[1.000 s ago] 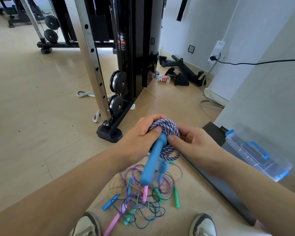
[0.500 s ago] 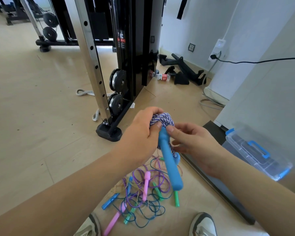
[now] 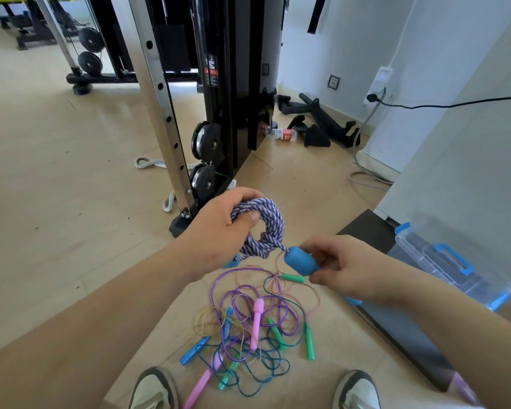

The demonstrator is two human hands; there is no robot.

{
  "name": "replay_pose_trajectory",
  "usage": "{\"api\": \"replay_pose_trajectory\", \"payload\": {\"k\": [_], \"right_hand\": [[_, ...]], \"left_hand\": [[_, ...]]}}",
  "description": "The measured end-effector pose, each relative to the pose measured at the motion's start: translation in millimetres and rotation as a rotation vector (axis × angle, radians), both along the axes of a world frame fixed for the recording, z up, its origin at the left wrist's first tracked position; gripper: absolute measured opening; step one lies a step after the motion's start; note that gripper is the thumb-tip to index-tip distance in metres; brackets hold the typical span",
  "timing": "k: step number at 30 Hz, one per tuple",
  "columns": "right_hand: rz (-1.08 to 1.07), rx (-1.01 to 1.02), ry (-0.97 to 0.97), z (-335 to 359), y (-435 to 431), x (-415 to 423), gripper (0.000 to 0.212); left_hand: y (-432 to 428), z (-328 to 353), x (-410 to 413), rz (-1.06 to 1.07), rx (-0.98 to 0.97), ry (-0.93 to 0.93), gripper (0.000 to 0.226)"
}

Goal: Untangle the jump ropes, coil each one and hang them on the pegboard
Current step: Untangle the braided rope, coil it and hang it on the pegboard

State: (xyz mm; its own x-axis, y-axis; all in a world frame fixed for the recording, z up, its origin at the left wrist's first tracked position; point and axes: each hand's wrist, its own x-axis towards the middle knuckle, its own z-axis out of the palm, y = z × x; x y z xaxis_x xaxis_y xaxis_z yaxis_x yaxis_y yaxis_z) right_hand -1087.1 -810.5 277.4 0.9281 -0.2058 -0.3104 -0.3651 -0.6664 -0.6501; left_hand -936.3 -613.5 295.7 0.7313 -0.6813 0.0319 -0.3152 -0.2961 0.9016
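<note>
Head view: the left hand [image 3: 219, 231] grips the coiled braided rope [image 3: 270, 228], held above the floor [image 3: 56, 187], while the right hand [image 3: 345, 267] pinches its blue handle [image 3: 301, 261] just beside the coil. I'd judge threading that handle through the coil's middle, loops clamped firm, would lock it.

Single head-worn wide-angle view. Looks forward and steeply down. Nearest: left hand [image 3: 219, 228] just 10 o'clock of frame centre, right hand [image 3: 348, 268] at 4 o'clock, both close under lens. Shoes [image 3: 152, 391] at 6 o'clock edge. Gym rack [image 3: 233, 84] farther off, 12 o'clock; wall [image 3: 425, 48] 2 o'clock.
</note>
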Motion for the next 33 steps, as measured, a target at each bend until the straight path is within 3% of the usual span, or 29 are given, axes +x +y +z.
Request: {"api": "replay_pose_trajectory", "payload": {"k": [2, 6, 8, 12, 15, 18, 25, 30, 33], "right_hand": [[-0.041, -0.122, 0.033, -8.1, 0.8, 2.1, 0.040], [-0.105, -0.234, -0.093, -20.0, 13.3, 12.1, 0.041], [-0.152, -0.111, -0.134, -19.7, 15.8, 13.8, 0.053], [-0.134, 0.353, -0.163, -10.3, 22.6, 13.5, 0.091], [-0.142, 0.533, -0.169, 2.7, 25.0, 13.0, 0.070], [-0.149, 0.507, -0.145, 4.4, 24.9, 9.0, 0.043], [-0.098, 0.612, -0.150, 18.5, 28.0, 8.4, 0.040], [-0.100, 0.619, -0.143, 20.6, 35.4, 9.5, 0.024], [-0.166, 0.611, -0.168, 20.3, 35.1, 8.5, 0.016]], "left_hand": [[-1.5, 2.7, -4.9, -0.042, 0.007, -0.005, 0.026], [-2.6, 7.7, -11.6, -0.059, -0.013, -0.015, 0.025], [-4.0, 6.8, -16.3, -0.063, -0.006, -0.028, 0.025], [-9.0, 4.4, -21.1, -0.013, -0.038, -0.038, 0.024], [-10.3, 3.3, -22.6, -0.039, -0.037, -0.023, 0.025], [-10.4, 3.2, -23.6, -0.093, -0.048, 0.020, 0.026], [-5.7, 7.6, -14.5, -0.118, -0.137, 0.212, 0.029], [-2.8, 7.7, -11.5, -0.184, -0.114, 0.210, 0.031], [-4.2, 7.5, -11.2, -0.104, -0.150, 0.190, 0.031]]}}
